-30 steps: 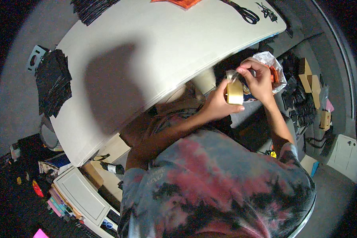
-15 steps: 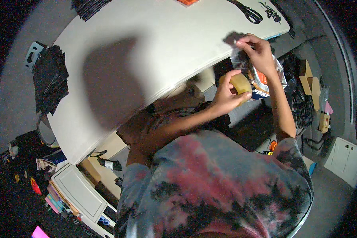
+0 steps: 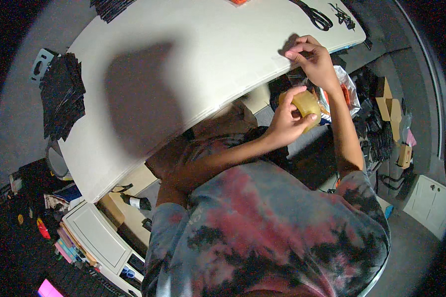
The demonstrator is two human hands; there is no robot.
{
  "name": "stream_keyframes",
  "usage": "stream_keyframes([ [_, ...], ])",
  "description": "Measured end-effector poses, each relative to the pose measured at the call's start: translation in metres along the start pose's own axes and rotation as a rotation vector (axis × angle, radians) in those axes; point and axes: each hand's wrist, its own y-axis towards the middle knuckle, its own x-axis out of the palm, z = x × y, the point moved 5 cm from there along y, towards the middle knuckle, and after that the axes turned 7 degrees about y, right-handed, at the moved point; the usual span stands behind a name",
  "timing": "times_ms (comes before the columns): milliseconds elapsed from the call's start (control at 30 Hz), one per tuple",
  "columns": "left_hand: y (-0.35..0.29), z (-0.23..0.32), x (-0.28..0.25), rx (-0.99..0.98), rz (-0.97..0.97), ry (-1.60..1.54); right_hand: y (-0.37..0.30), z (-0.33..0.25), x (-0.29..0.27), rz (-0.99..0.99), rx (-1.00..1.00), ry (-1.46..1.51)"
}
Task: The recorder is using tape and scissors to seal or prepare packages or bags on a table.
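Observation:
My left hand (image 3: 288, 121) is wrapped round a roll of yellowish tape (image 3: 307, 107), held just off the table's front edge. Higher and to the right, my right hand (image 3: 314, 62) hovers at the edge of the white table (image 3: 223, 59). Its thumb and forefinger are pinched together, and whatever is between them is too small or too clear to make out. Behind my right wrist is a clear plastic bag (image 3: 349, 89) with orange and dark contents, partly hidden by the forearm.
On the table's far right lie a looped black strap (image 3: 319, 19) and thin black pieces (image 3: 343, 17). Black flat stacks (image 3: 62, 96) sit at its left end. Cardboard boxes (image 3: 389, 106) stand at the right; a white cabinet (image 3: 96, 237) is at the lower left.
My right hand has shifted slightly left and up, its fingertips now over the table's edge. The left hand with the tape roll has moved slightly right.

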Motion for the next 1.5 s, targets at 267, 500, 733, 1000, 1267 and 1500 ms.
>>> stream_keyframes([
  [267,-0.002,-0.006,0.000,0.035,-0.015,-0.012,-0.002,0.009,0.002,-0.006,0.099,0.067],
  [500,-0.002,-0.005,-0.001,0.034,0.013,-0.022,-0.001,0.003,0.005,-0.047,0.009,-0.049],
  [733,-0.002,-0.007,-0.002,0.012,-0.025,-0.011,-0.001,-0.002,0.002,-0.033,-0.013,-0.075],
  [1000,-0.002,-0.007,-0.004,0.038,-0.005,0.002,0.001,-0.008,0.001,0.079,-0.005,-0.149],
  [1267,-0.003,-0.012,-0.004,0.017,-0.019,0.033,-0.002,-0.016,-0.024,0.161,-0.004,-0.252],
  [1500,-0.003,-0.035,-0.004,-0.036,-0.016,0.002,-0.045,-0.068,0.014,-0.329,-0.277,-0.624],
])
